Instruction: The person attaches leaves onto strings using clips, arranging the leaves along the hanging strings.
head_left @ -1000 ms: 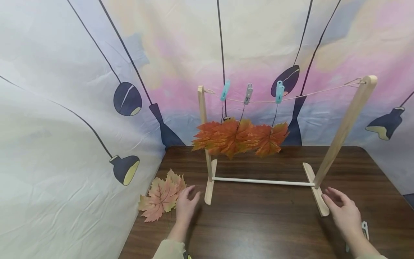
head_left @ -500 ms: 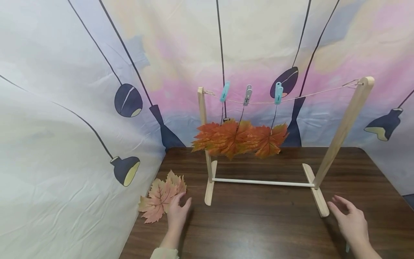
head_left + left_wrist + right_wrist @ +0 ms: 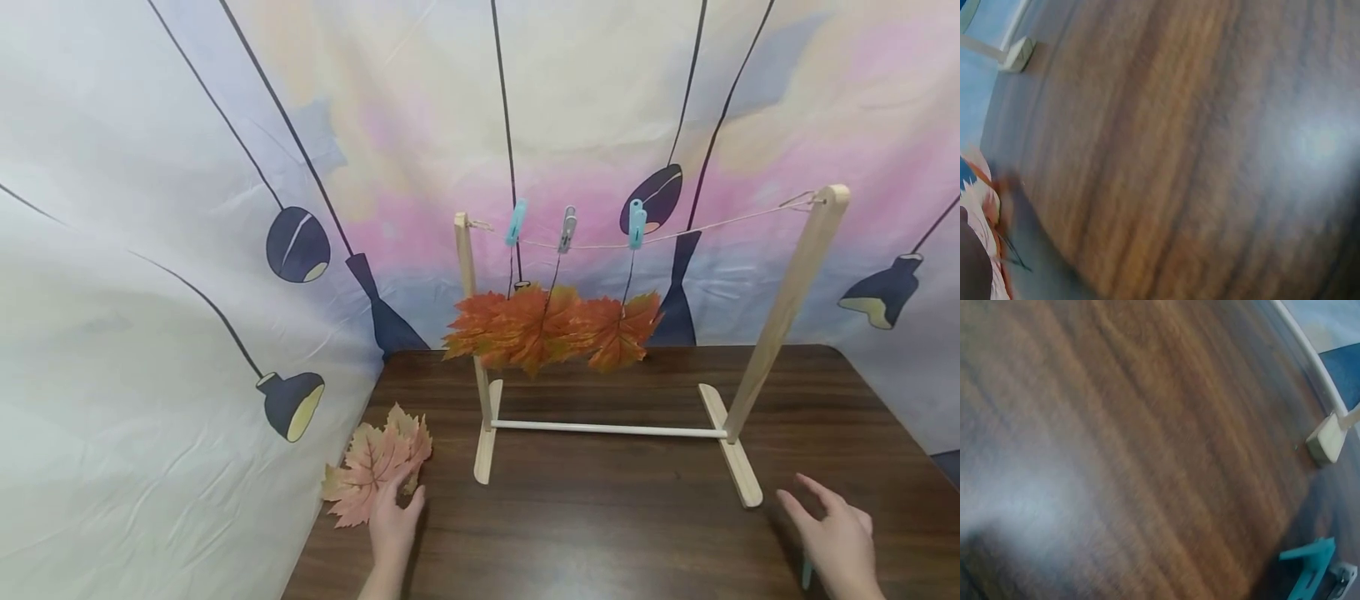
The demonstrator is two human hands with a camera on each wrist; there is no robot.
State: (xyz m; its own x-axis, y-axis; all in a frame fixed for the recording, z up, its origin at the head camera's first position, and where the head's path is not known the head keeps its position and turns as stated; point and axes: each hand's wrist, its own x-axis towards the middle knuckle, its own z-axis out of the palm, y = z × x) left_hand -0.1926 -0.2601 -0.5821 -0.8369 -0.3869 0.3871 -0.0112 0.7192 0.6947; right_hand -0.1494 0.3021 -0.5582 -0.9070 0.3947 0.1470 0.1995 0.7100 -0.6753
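My left hand (image 3: 393,525) is over the near edge of a small pile of pale pink maple leaves (image 3: 367,471), fingers loosely bent and thumb apart. In the left wrist view, the pink leaves (image 3: 982,219) show at the left edge with thin dark stems. On the right, my right hand (image 3: 836,533) hovers with thumb and fingers spread and nothing between them. Beside and partly under it lies a teal clothespin (image 3: 807,572). The right wrist view shows this teal clothespin (image 3: 1310,569) next to a whitish-grey clothespin (image 3: 1342,581).
A wooden stand (image 3: 783,317) with a white crossbar (image 3: 607,429) stands on the brown table (image 3: 585,517). Three clothespins, two teal and one grey clothespin (image 3: 567,230), sit on its string, with orange maple leaves (image 3: 540,329) hanging below. A painted cloth backdrop (image 3: 585,108) encloses the back and left.
My left hand has moved left and nearer, from beside the pink leaves to over their edge. My right hand has moved right and nearer, away from the stand's foot and over the clothespins.
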